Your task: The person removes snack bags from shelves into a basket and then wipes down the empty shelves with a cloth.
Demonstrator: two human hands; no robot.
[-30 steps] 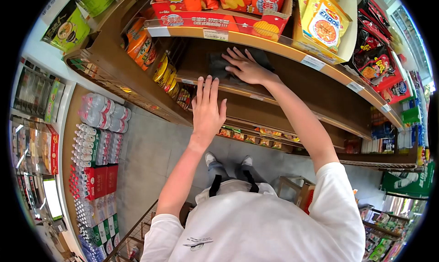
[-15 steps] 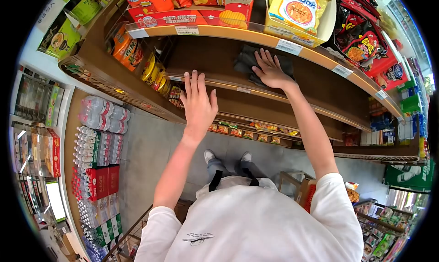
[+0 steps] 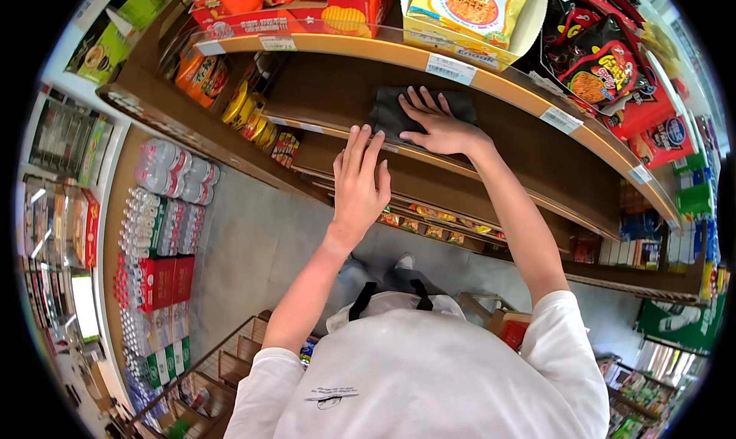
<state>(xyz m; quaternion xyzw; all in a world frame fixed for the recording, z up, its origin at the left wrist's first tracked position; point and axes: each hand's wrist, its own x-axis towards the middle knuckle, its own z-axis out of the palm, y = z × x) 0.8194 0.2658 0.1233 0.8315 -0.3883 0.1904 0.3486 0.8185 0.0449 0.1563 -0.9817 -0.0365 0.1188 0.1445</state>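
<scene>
My right hand [image 3: 440, 128] lies flat with spread fingers on a dark grey cloth [image 3: 389, 115]. The cloth rests on a brown shelf board [image 3: 529, 144] and is partly covered by that hand. My left hand [image 3: 359, 180] is held at the front edge of the same shelf, fingers stretched out and holding nothing. Its fingertips overlap the shelf's edge strip [image 3: 307, 124]; whether they touch it I cannot tell.
Above are a yellow noodle snack box [image 3: 460, 52], red snack packets [image 3: 307, 17] and black packets [image 3: 602, 71]. Yellow packs [image 3: 247, 117] stand at the shelf's left end. Bottled water packs [image 3: 172, 170] line the left. A wire rack [image 3: 222, 362] is behind me.
My left hand has moved right along the shelf edge, closer to the right hand. The view has shifted a little. My right hand stays flat on the cloth.
</scene>
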